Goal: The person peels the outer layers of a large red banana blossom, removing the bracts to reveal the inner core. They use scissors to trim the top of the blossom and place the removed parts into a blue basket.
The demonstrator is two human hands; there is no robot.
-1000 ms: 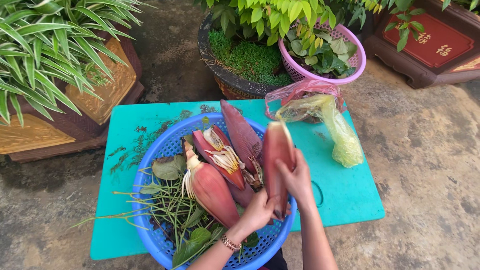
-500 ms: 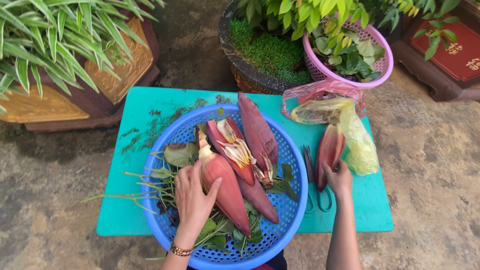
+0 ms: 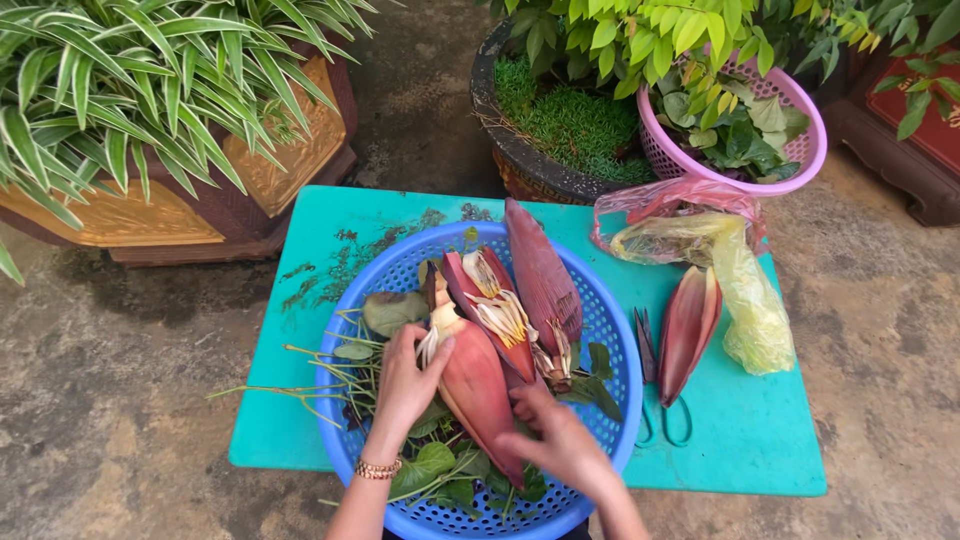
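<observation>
Between both hands lies the banana blossom (image 3: 475, 390), inside the blue basket (image 3: 610, 330) on the teal board (image 3: 750, 440). Its long axis runs from the pale stem end up by the left hand's fingertips down to the pointed tip near the right hand, slightly slanted. Left hand (image 3: 405, 385) wraps the upper left flank, fingers curled on the bract, so it grips the blossom. Right hand (image 3: 560, 445) sits at the lower right flank, touching, fingers spread; whether it actually grips I cannot tell, motion blur. Left hand is nearer the stem end. Just right of the right hand, outside the basket, a peeled bract (image 3: 685, 330) lies over scissors (image 3: 665, 420), blades mostly hidden. Blossom's tip is covered by the right hand and leaves (image 3: 430, 465).
</observation>
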